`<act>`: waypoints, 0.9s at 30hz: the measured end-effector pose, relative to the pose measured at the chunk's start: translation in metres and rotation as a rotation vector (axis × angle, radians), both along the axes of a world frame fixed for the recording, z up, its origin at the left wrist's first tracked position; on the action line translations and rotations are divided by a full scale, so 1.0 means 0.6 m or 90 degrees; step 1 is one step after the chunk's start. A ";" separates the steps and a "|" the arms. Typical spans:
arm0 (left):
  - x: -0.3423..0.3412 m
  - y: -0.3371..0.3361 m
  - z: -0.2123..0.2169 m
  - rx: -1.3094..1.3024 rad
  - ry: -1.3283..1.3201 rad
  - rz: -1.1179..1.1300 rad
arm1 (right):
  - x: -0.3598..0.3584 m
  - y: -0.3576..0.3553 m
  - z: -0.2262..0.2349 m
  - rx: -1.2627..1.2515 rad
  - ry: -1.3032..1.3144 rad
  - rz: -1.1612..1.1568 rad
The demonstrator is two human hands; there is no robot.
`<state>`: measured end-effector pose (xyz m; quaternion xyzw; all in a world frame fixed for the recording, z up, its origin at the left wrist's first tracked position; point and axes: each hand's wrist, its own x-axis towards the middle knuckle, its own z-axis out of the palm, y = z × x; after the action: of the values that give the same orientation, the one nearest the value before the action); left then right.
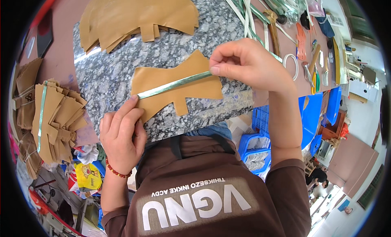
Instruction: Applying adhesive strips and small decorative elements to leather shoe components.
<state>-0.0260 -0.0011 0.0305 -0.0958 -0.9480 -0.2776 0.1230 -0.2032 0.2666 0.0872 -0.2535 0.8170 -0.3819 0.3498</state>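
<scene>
A tan leather-like piece (171, 84) with a notched outline and a short tab lies flat on the speckled stone slab (228, 29). Slanting across it is a narrow shiny green strip (175, 85). My right hand (250, 66) pinches the strip's right end between thumb and forefinger, at the piece's right edge. At the other end, my left hand (124, 129) rests a forefinger tip on the strip; its remaining fingers are loosely bent, with the thumb apart. More tan pieces (138, 15) lie stacked at the slab's far side.
Fanned tan pieces (53, 119) with a green strip on top lie at the left. Loose green and white strips (248, 15) spread at the far right. A hammer (273, 31), a white ring (290, 66) and scissors (316, 80) lie on the right. Blue crates (254, 145) stand below.
</scene>
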 end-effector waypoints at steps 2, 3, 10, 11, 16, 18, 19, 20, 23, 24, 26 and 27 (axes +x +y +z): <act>0.000 0.000 0.003 0.000 -0.006 -0.005 | -0.004 0.004 -0.007 -0.008 -0.015 -0.002; 0.000 0.000 0.003 0.002 -0.005 -0.002 | -0.005 0.006 -0.011 -0.014 -0.028 0.003; 0.007 0.002 0.012 0.013 -0.070 -0.001 | -0.002 0.004 -0.025 0.017 0.017 0.001; 0.007 0.002 0.012 0.013 -0.072 0.001 | -0.002 0.004 -0.026 0.015 0.016 -0.002; 0.008 0.000 0.010 0.011 -0.079 0.001 | -0.003 0.000 -0.030 0.029 0.060 0.019; 0.007 -0.001 0.010 0.010 -0.076 -0.001 | -0.004 -0.002 -0.024 0.036 0.064 0.019; 0.007 0.000 0.012 0.007 -0.077 -0.001 | -0.004 -0.002 -0.022 0.043 0.069 0.020; 0.006 0.001 0.014 0.004 -0.077 0.000 | -0.003 -0.002 -0.023 0.041 0.069 0.019; 0.002 0.002 0.015 0.006 -0.075 -0.003 | 0.001 0.000 -0.026 0.036 0.102 -0.002; 0.000 0.002 0.014 0.009 -0.073 -0.007 | 0.004 0.005 -0.024 0.077 0.222 0.003; -0.007 -0.003 0.011 0.022 -0.022 -0.016 | 0.010 0.016 -0.019 0.122 0.345 0.006; -0.009 -0.008 0.017 0.069 -0.057 -0.004 | 0.013 0.024 -0.018 0.135 0.379 -0.044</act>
<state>-0.0313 -0.0060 0.0405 -0.0799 -0.9359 -0.3325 0.0848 -0.1952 0.2808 0.0762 -0.2883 0.9270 -0.2149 0.1063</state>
